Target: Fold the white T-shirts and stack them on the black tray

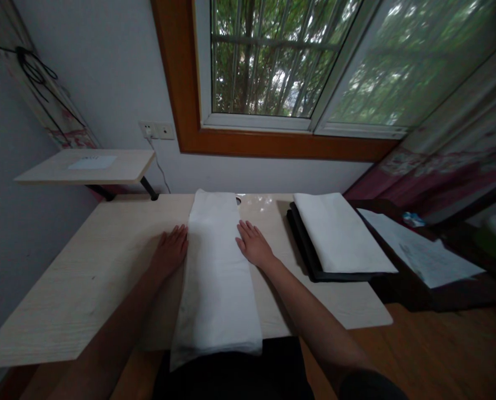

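Note:
A long white folded cloth (218,266) lies lengthwise on the pale wooden desk (118,239), its near end hanging past the front edge toward my lap. My left hand (173,247) rests flat against the cloth's left side, fingers stretched out. On the opposite side, my right hand (254,243) lies with spread fingers at the cloth's right edge. Neither hand grips anything. To the right of my right hand sits a white folded cloth (345,233) on top of black folded cloth (308,250).
A small raised shelf (56,166) with a paper slip (93,162) stands at the back left. Behind it is a wall socket (156,130) with a cord. A window with an orange-brown frame (272,145) is ahead. Right of the desk, a paper sheet (422,255) lies on a dark surface.

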{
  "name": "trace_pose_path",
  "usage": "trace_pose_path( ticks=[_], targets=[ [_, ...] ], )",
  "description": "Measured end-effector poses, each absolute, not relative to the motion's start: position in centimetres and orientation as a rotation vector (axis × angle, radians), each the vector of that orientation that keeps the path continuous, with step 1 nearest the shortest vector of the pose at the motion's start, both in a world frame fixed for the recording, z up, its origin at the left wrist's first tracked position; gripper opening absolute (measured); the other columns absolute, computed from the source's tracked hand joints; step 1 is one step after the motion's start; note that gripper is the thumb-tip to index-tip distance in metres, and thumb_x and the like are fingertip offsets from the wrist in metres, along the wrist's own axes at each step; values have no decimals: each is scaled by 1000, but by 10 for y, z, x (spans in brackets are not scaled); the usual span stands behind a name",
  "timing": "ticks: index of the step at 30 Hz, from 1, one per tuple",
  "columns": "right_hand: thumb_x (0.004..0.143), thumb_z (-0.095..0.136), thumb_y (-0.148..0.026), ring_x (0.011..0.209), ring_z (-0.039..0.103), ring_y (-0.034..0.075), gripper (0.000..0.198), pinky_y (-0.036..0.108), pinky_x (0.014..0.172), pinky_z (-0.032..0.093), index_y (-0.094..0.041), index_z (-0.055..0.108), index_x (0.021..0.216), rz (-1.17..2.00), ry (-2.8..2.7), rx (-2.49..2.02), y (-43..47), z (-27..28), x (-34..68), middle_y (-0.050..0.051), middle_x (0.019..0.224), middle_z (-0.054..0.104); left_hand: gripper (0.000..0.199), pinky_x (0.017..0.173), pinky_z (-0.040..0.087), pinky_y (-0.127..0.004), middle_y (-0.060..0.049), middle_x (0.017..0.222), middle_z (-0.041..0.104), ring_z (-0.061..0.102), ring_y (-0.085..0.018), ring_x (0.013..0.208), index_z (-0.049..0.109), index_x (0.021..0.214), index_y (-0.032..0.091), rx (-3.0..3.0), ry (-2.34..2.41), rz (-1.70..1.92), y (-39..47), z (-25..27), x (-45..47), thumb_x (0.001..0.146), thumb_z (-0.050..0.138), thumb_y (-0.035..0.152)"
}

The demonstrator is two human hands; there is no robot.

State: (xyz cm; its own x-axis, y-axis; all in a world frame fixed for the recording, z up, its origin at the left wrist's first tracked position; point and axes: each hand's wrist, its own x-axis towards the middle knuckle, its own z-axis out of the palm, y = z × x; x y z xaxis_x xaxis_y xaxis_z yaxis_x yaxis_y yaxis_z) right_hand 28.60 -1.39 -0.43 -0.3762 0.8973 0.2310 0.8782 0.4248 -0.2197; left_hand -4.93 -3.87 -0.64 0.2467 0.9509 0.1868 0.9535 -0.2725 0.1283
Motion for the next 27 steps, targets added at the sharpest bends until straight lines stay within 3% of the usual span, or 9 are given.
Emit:
trace_pose_path(
  ticks=[3, 7, 9, 14, 22, 24, 27],
  targets=[
    [106, 43, -36, 154, 32, 28, 51, 50, 126, 27, -16, 49, 153, 104, -2358, -1496, -19, -3, 290, 10, 163, 41, 52, 124, 29, -50, -14, 156, 50, 41, -27, 148, 51, 147, 17, -2481, -1917, -575, -46, -11, -64, 105, 29, 36],
    [105, 46, -32, 150, 40, 27, 46, 49, 125, 31, -17, 57, 147, 99, -2287, -1449, -22, -1, 290, 11, 156, 51, 39, 112, 43, -45, -11, 123, 68, 59, -26, 120, 70, 114, 20, -2436, -1993, -816, -57, -9, -67, 101, 43, 44],
    [103, 49, -30, 146, 45, 26, 44, 47, 124, 33, -18, 60, 144, 95, -2256, -1416, -22, -1, 290, 11, 153, 55, 34, 108, 44, -46, -9, 110, 69, 61, -27, 111, 72, 101, 21, -2442, -2007, -732, -66, -4, -60, 98, 51, 47],
    [101, 53, -28, 140, 51, 26, 41, 46, 122, 38, -21, 63, 140, 68, -2228, -1370, -24, -1, 292, 10, 147, 61, 29, 97, 45, -44, -9, 100, 68, 59, -29, 103, 68, 87, 21, -2354, -2100, -422, -91, 15, -34, 90, 65, 49],
    [99, 56, -27, 138, 52, 27, 37, 47, 120, 40, -21, 67, 135, 51, -2248, -1367, -24, -2, 293, 10, 144, 62, 8, 83, 46, -40, -8, 92, 69, 60, -27, 94, 63, 88, 21, -2262, -2120, -399, -109, 20, -22, 89, 59, 28],
    [99, 57, -27, 138, 51, 27, 37, 47, 120, 40, -21, 67, 135, 57, -2247, -1369, -23, -1, 293, 10, 144, 62, 7, 85, 49, -42, -9, 95, 68, 61, -28, 96, 64, 91, 20, -2235, -2052, -478, -111, 17, -23, 89, 58, 24],
    [99, 57, -26, 138, 51, 27, 37, 47, 120, 40, -21, 67, 134, 61, -2236, -1362, -23, 1, 292, 10, 145, 62, 21, 98, 50, -45, -11, 113, 69, 61, -28, 109, 66, 108, 20, -2362, -1822, -663, -110, 12, -25, 91, 53, 16]
  ],
)
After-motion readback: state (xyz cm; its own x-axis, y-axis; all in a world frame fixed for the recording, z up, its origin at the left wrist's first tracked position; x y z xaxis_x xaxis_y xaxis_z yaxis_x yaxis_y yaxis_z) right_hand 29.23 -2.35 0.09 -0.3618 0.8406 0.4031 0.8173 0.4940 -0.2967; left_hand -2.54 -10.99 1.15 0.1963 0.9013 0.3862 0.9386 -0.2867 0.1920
